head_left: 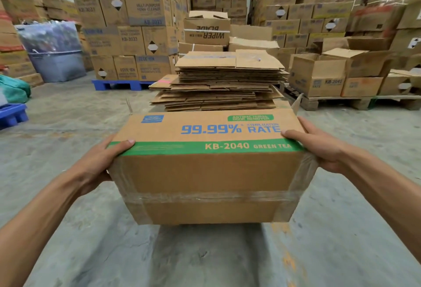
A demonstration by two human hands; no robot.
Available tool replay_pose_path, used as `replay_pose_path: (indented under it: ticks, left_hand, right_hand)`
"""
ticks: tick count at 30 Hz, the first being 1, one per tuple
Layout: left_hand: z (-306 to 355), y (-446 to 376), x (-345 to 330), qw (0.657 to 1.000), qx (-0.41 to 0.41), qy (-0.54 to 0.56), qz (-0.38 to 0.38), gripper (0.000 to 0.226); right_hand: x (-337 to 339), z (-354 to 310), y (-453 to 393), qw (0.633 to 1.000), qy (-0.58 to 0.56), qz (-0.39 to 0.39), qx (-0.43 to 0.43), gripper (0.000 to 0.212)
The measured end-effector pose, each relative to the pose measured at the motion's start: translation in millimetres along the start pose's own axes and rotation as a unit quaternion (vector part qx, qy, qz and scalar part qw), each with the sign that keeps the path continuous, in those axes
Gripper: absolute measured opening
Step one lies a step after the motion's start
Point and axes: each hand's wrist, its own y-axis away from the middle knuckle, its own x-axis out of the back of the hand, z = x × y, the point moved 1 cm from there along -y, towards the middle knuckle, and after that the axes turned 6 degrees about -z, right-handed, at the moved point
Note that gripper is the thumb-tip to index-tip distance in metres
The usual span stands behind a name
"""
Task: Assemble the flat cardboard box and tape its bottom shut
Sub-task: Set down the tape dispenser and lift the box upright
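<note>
- Two hands carry the job in the head view: your left hand (100, 161) clasps the left end of the cardboard box (205, 173) and your right hand (319, 147) the right end, thumbs lying on the printed panel, fingers wrapped out of sight behind the ends.
- Held off the concrete floor (91, 252), the box sits between your forearms, its taped face turned toward you.
- Clear tape (211, 196) runs along the seam and wraps both corners, so the sealing step looks done.
- Next, by this reading: turn it open side up and set it down, keeping the grip even.
- Beyond it waits a stack of flat cartons (227, 81).
</note>
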Motion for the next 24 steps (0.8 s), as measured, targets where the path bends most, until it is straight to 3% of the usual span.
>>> replay_pose_path:
  ticks: [3, 7, 10, 15, 24]
  left_hand:
    - [2.6, -0.2, 4.7, 0.996, -0.082, 0.028, 0.016, 0.083]
    - [-26.9, 1.8, -0.6, 0.982, -0.175, 0.039, 0.053, 0.073]
    - [-76.4, 7.1, -13.0, 0.983, -0.162, 0.020, 0.077, 0.077]
    - [-159.1, 25.1, -30.7, 0.996, -0.063, 0.004, 0.068, 0.097]
    - [-178.0, 22.5, -49.6, 0.992, -0.029, -0.084, 0.094, 0.106]
  right_hand:
    - [-7.5, -4.5, 5.6, 0.993, 0.015, 0.025, 0.117, 0.046]
    - [-24.4, 17.2, 12.1, 0.972, 0.057, 0.066, 0.216, 0.077]
    - [-38.1, 63.3, 18.3, 0.973, 0.102, 0.031, 0.204, 0.095]
    - [-46.5, 134.7, 31.0, 0.976, 0.164, 0.014, 0.139, 0.094]
    - [-46.1, 170.1, 26.8, 0.976, 0.199, 0.032, 0.082, 0.110]
